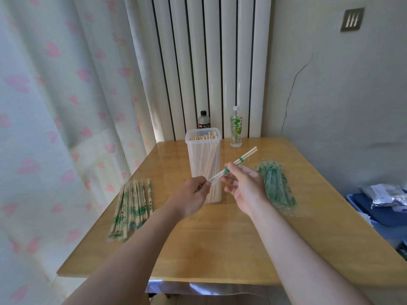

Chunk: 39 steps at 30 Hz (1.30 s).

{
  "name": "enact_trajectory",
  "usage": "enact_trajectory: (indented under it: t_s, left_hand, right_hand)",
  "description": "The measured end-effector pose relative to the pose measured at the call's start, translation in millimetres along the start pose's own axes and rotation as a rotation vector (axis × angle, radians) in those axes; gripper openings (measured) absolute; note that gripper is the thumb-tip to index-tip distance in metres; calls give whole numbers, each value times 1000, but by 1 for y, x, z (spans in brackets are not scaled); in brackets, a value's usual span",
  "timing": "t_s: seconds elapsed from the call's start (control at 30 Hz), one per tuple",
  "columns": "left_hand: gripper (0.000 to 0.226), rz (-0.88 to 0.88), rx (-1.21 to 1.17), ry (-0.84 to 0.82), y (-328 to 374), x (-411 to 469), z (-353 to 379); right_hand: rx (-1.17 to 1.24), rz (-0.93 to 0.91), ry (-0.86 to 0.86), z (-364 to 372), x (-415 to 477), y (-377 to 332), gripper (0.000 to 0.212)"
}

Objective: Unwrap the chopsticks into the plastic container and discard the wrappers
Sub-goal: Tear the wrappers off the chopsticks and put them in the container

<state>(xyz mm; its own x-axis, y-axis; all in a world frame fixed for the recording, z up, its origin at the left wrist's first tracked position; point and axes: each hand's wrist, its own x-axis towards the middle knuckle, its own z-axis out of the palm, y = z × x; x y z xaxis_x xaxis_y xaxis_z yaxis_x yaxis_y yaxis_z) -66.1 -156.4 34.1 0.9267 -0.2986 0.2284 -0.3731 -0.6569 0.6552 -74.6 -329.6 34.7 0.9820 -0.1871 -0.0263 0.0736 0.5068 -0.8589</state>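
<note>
Head view, single entry:

- **Left hand** [191, 194]: pinches the lower end of the wrapper [217, 175].
- **Right hand** [244, 186]: pinches the chopstick pair [248, 153] mid-length. The bare ends poke out up-right, and the pair is held above the table [220, 243], in front of the plastic container [189, 148].
- **Wrapped stock** [132, 208]: lies to the left.
- **Spent wrappers** [275, 186]: lie to the right.
- **Step, as I judge it:** sliding the pair from its sleeve.
- **Next:** I must draw the hands apart, then drop the pair upright into the container.
</note>
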Motion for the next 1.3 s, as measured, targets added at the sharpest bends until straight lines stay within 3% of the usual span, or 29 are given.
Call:
enact_trajectory:
  t_s: [0.3,0.47,0.67,0.87,1.0,1.17,1.3]
  left_hand:
    - [35,16,23,-32,-5,-1,-5]
    - [35,-26,150,-93,2,4,-4]
    - [31,145,146,-2,18,12,3]
    - [34,135,279,-30,10,10,-10]
    - [36,73,359,97,-2,10,-31]
    - [38,-77,20,390,-9,17,-55]
    - [32,-123,-126,475,6,21,-61]
  right_hand:
    - [23,-24,77,-8,8,-9,8]
    - [19,-25,61,-4,6,1,10]
    - [86,-9,29,-4,1,-3,16]
    - [230,-30,152,-38,13,-29,22]
    - [312,-44,243,-61,16,-38,19]
    - [305,-57,310,-72,14,-40,18]
    - [264,-71,306,-65,11,-40,16]
